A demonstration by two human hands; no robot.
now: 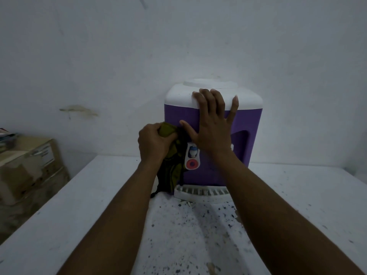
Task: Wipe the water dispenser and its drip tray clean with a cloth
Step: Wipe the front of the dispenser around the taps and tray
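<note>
A purple water dispenser with a white top stands against the wall on a white table. Its white slotted drip tray sticks out at the base, and a tap with a red button shows on the front. My left hand is closed on an olive-green cloth, pressed to the dispenser's left front edge; the cloth hangs down to the tray's left end. My right hand lies flat with fingers spread on the purple front, fingertips on the white top, covering part of the tap recess.
The white table is speckled with dark spots in front of the tray. A cardboard box with papers on it sits to the left, below the table's level. The stained white wall is right behind the dispenser.
</note>
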